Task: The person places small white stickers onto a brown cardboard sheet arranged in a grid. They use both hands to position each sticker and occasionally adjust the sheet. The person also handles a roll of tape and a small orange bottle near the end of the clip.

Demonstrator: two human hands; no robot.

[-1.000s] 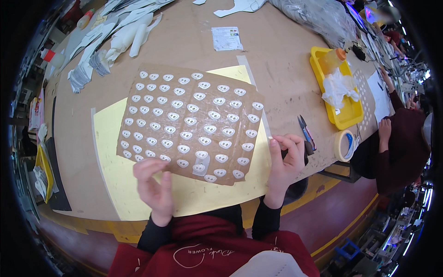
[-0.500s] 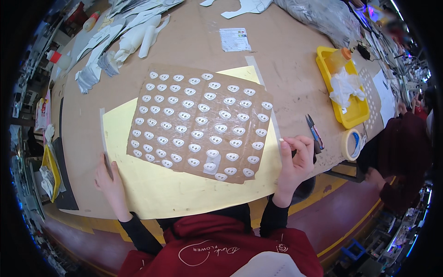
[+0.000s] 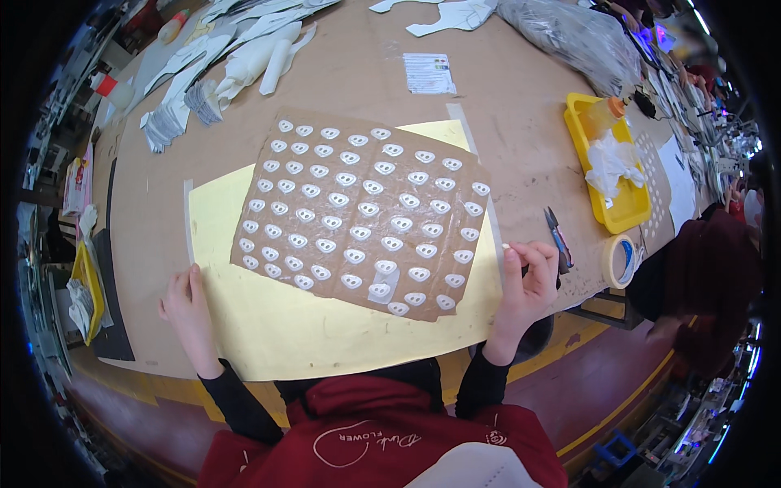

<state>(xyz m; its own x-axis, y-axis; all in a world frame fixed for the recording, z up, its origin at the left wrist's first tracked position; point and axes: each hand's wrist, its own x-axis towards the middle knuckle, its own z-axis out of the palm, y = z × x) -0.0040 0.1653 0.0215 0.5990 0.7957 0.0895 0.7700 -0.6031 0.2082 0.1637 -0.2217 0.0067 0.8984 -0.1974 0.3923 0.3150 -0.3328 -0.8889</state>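
A tape roll [image 3: 610, 263] sits near a yellow tray [image 3: 628, 208]

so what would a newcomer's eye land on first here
Probably the brown sheet in the middle, dotted with many white pieces and lying askew on a yellow sheet. Next, the bright yellow tray at right, holding an orange-capped bottle.

Brown table [image 3: 154, 220] under yellow sheet [image 3: 325, 346], snips [image 3: 560, 240], tape roll [image 3: 611, 268], tray [image 3: 622, 213]

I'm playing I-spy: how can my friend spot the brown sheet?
On the brown-topped table, find the yellow sheet. The brown sheet lies askew on top of it. Unlike its plain yellow neighbour, it carries rows of white pieces with paired dark dots.
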